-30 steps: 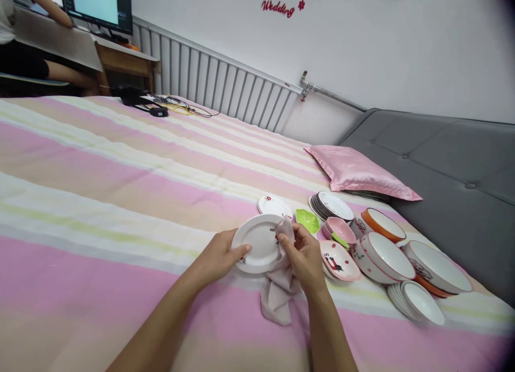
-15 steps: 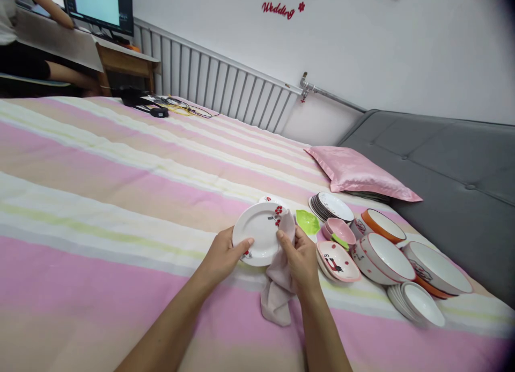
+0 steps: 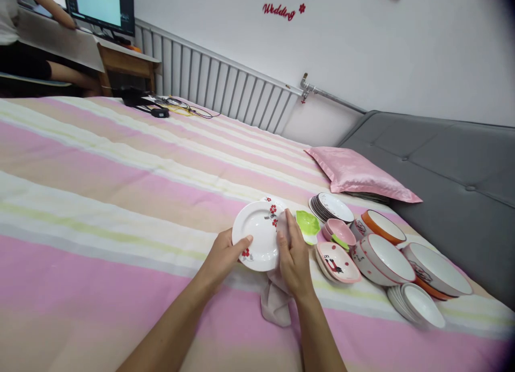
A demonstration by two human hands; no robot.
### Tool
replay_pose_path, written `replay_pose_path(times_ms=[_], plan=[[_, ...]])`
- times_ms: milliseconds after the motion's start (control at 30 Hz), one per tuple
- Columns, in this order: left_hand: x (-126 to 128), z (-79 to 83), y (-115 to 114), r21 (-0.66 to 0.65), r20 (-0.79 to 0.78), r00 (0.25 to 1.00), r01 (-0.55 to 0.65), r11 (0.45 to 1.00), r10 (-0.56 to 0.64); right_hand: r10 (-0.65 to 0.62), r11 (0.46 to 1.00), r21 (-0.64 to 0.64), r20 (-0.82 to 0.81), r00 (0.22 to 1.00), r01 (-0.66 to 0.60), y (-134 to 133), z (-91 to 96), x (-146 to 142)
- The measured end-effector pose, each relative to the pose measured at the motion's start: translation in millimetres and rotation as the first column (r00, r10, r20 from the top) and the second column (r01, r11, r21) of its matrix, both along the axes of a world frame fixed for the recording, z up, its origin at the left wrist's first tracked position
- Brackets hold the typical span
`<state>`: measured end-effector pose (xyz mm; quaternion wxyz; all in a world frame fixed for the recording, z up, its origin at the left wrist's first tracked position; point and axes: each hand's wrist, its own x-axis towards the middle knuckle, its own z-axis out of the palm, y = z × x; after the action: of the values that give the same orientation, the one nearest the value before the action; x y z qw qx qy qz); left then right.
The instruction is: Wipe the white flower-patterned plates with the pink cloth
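Note:
My left hand (image 3: 222, 257) grips the near-left rim of a small white plate with red flowers (image 3: 257, 235), held tilted above the striped bedspread (image 3: 120, 200). My right hand (image 3: 293, 257) presses a beige cloth (image 3: 276, 302) against the plate's right edge, fingers closed over the cloth, whose tail hangs down below the hand. Another white plate (image 3: 269, 200) peeks out from behind the held one.
Right of my hands lie a green leaf dish (image 3: 308, 222), a stack of plates (image 3: 332, 206), pink bowls (image 3: 338, 260), larger white and orange bowls (image 3: 386, 257) and a pile of small white dishes (image 3: 418, 305). A pink pillow (image 3: 358, 173) and grey headboard (image 3: 454, 173) lie beyond. A person sits at a far-left desk (image 3: 60, 39).
The plate has been turned and raised a little, its flower pattern now facing up. My right hand has slid the cloth along the plate's right rim.

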<state>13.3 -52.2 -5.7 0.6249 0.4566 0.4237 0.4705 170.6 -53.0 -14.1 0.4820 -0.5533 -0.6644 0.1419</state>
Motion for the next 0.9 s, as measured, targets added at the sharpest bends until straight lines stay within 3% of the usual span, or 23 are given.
replay_pose_path(times_ms=[133,367,700,900], plan=[[-1,0.9,1,0.006,0.011,0.999,-0.038,0.999,0.038,0.027,0.999,0.035,0.217,0.976,-0.036,2,-2.8,-1],[1,-2.5,2,0.031,0.048,0.993,-0.107,0.994,0.106,0.063,0.99,0.076,0.496,0.866,-0.115,1,-3.7,-3],[0,-8.2,6,0.073,0.064,0.984,-0.17,0.983,0.166,0.224,0.967,-0.025,0.561,0.797,-0.253,-7,0.7,-21],[2,-4.4,3,0.138,0.018,0.986,-0.167,0.976,0.166,0.267,0.957,-0.044,0.53,0.805,-0.288,-13,5.4,-27]])
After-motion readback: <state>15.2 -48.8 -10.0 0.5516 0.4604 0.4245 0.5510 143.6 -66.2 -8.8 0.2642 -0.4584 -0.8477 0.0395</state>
